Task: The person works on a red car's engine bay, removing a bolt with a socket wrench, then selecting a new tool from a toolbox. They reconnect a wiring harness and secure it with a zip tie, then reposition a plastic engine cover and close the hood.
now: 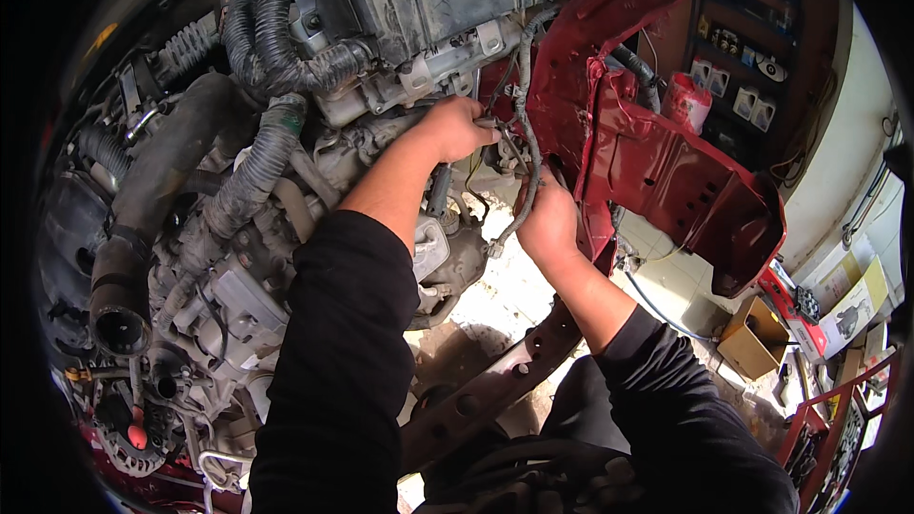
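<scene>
My left hand [455, 130] reaches over the engine [376, 148], its thumb and fingers pinched together near a metal bracket. What lies between those fingertips is too small to make out. Lower and to the right, my right hand [549, 221] is closed against a grey taped wiring harness [526, 109], which hangs along the red body panel [562, 67]. A thin dark piece spans the gap between both hands' fingertips. The harness's loose lower end, with a connector [495, 249], dangles left of my right hand. My right fingertips are partly hidden behind the harness.
A ribbed hose [252, 167] and a thick black pipe [157, 200] cross the engine at left. A dark perforated crossmember [495, 395] runs below my arms. Rightward are a red fender structure [681, 176], a cardboard box [752, 338], and shelves [752, 48] with bottles.
</scene>
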Motion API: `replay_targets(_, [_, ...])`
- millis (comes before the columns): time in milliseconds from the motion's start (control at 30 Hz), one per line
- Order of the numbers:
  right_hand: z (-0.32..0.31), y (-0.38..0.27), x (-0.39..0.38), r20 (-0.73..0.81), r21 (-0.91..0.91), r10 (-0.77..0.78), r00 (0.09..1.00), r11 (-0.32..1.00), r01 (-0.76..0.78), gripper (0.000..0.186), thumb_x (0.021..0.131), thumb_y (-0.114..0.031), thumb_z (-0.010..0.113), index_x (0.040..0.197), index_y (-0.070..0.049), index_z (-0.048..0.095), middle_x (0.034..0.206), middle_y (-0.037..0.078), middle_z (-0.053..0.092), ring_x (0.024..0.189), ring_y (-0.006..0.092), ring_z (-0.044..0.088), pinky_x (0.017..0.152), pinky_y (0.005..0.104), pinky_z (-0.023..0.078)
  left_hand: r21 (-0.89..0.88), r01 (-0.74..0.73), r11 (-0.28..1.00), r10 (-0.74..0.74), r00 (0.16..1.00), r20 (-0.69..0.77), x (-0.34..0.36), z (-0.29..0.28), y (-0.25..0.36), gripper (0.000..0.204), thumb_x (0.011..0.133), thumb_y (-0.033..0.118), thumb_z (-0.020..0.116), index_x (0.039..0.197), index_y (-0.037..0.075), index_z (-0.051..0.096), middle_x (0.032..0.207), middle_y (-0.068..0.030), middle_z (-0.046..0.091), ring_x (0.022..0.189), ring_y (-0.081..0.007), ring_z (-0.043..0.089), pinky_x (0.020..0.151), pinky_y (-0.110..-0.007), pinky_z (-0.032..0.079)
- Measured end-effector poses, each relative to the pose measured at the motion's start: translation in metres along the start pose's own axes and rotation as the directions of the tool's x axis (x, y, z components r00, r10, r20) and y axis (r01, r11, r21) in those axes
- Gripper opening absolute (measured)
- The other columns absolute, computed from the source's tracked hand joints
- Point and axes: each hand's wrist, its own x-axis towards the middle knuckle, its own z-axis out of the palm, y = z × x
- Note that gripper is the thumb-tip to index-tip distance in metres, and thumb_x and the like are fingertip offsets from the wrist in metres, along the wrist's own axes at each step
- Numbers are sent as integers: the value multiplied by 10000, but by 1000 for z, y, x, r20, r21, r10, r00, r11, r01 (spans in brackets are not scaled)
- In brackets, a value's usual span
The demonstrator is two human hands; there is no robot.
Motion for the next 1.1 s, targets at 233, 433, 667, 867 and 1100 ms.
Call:
replay_targets(233, [-3, -17, -1, -99, -13, -43, 994, 999, 42, 312, 978, -84, 668, 1281, -15, 633, 1040, 351, 755, 1029, 573, 720, 881, 622, 563, -8, 10, 1000, -10, 1000, 7, 4, 4, -4, 451, 927, 391, 901, 1099, -15, 805, 995, -169, 821, 900, -270, 756, 873, -420, 586])
replay_targets(433, [22, 5, 1, -119, -7, 76, 990, 997, -78, 228, 1023, -121, 646, 1229, -23, 647, 952, 339, 749, 958, 565, 730, 823, 636, 565, -25, 5, 1000, -6, 1000, -22, 1, 5, -2, 418, 936, 377, 893, 1012, -21, 790, 944, -187, 805, 873, -285, 757, 843, -428, 587])
replay_targets(667, [75, 37, 10, -125, 146, 150, 981, 981, -131, 249, 1125, -210, 596, 1086, 6, 713, 916, 301, 743, 904, 531, 730, 784, 604, 560, -38, -3, 999, 2, 999, -39, -3, 5, 1, 423, 917, 374, 877, 1068, -14, 807, 1074, -279, 804, 1040, -433, 788, 927, -480, 605])
replay_targets(867, [96, 50, 29, -62, 184, 162, 985, 972, -148, 227, 1127, -208, 589, 1105, -19, 713, 950, 286, 751, 911, 502, 737, 780, 563, 573, -67, -32, 997, 28, 997, -70, 4, 11, -6, 404, 926, 351, 883, 1050, -23, 791, 1007, -262, 795, 970, -400, 777, 889, -469, 598])
replay_targets(1100, [89, 52, 21, -93, 136, 66, 993, 989, -53, 158, 1097, -139, 606, 1054, 0, 667, 895, 331, 718, 896, 553, 709, 747, 591, 559, -91, -35, 995, 27, 996, -86, 2, 14, -4, 362, 939, 313, 885, 963, -28, 767, 910, -232, 781, 851, -352, 757, 829, -460, 584])
